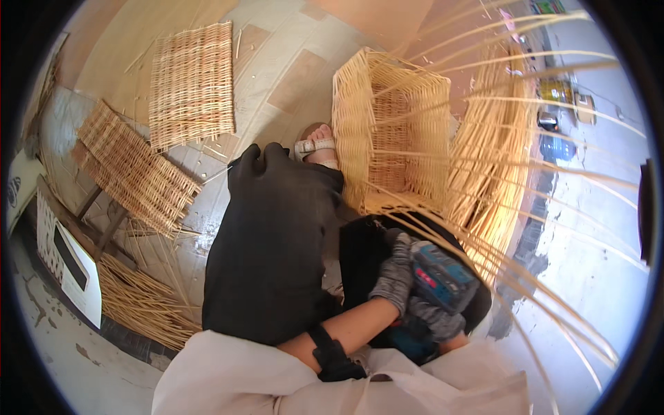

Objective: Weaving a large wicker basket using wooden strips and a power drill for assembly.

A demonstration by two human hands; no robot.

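Note:
A blue-and-black cordless power tool (pixel 443 277) with a bulky battery lies over my right thigh, its body partly hidden under my hands. My right hand (pixel 437 319), in a grey knit glove, is closed around its handle. My gloved left hand (pixel 394 273) reaches across my lap and rests against the battery's left side. Its fingers curl downward near the dark cloth, and what they hold is hidden. Just beyond my knees stands a woven wicker basket (pixel 353 124), tilted with its opening toward me. Long pale canes (pixel 526 277) fan out past my right knee.
Two flat woven panels (pixel 190 86) lie on the floor at the left, one overlapping a wooden support. A thick bundle of canes (pixel 491 152) lies right of the basket. More canes (pixel 145 297) are heaped at the lower left. A water bottle (pixel 557 146) stands far right.

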